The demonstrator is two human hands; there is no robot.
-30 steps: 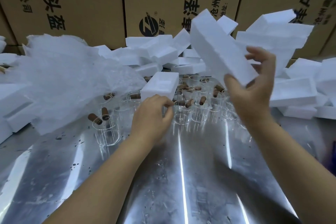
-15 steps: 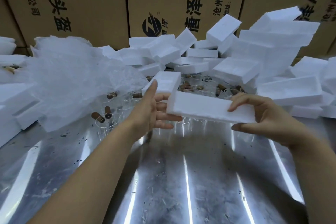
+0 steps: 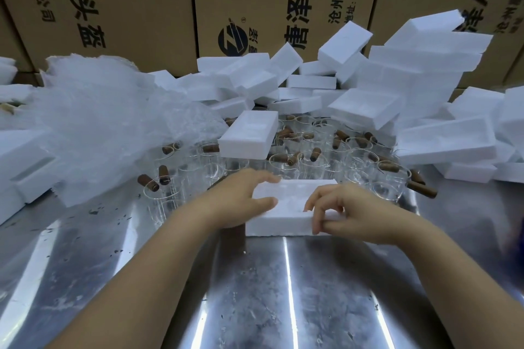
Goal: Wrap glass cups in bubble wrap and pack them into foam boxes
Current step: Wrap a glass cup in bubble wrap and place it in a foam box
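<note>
Steel table (image 3: 283,292): foam box (image 3: 292,195) flat; left hand (image 3: 241,201) spread on it, right hand (image 3: 348,212) pinching edge.

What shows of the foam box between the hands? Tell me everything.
The foam box is a white, grainy-looking block lying flat on the metal table, long side toward the camera, a shallow recess in its top. The left hand rests over its left end, fingers straight; the right hand pinches its right front edge. Glass cups stand just behind it.
</note>
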